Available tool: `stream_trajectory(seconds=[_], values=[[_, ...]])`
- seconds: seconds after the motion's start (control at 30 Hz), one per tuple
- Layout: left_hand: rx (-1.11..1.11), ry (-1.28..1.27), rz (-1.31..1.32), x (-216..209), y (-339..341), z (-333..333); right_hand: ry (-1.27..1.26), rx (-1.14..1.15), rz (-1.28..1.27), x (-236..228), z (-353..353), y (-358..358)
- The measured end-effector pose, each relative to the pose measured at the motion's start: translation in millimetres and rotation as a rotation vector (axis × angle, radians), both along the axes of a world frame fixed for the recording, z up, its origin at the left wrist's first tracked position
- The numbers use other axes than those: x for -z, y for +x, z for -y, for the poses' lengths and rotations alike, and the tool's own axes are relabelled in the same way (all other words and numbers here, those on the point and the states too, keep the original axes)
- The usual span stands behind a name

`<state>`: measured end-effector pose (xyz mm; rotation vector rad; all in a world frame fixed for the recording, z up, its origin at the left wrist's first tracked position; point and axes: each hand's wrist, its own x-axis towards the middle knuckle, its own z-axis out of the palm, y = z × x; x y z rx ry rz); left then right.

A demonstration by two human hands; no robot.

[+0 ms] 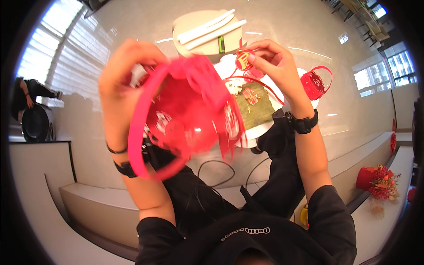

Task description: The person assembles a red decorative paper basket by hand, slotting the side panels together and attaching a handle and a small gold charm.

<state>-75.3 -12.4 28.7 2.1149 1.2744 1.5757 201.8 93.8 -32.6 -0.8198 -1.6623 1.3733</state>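
Note:
My left hand (126, 75) grips the side of a red basket (190, 119) with a bright red looped handle (138, 132). The basket is tilted toward me, its glossy inside showing, and is slightly blurred. Between the thumb and fingers of my right hand (276, 64) is a round red-and-gold tag (244, 60), just right of the basket. Below that hand, a green square mat (254, 108) with a red flower ornament (251, 96) lies on a white round surface (260, 131). The basket hides part of this surface.
A second red basket (313, 85) stands at the right. Ahead, a round beige stool (187, 27) carries white tubes (212, 31) and a small green cylinder (221, 44). Dark cables (201, 176) loop by my legs. Red flowers (382, 181) are at right; another person (33, 95) is far left.

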Motion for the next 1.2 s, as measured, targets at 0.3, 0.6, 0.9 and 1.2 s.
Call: stream_trajectory(seconds=[0.3, 0.6, 0.9, 1.2], values=[[0.465, -0.368, 0.534, 23, 60, -11, 0.297, -0.001, -0.144, -50, 45, -9], [0.677, -0.315, 0.455, 25, 63, -11, -0.014, -0.37, -0.262, -59, 48, 6], [0.724, -0.399, 0.356, 23, 66, -10, 0.011, -0.537, -0.215, -55, 32, 15], [0.6, -0.448, 0.285, 16, 66, -5, -0.143, -0.458, -0.174, -61, 37, 17]])
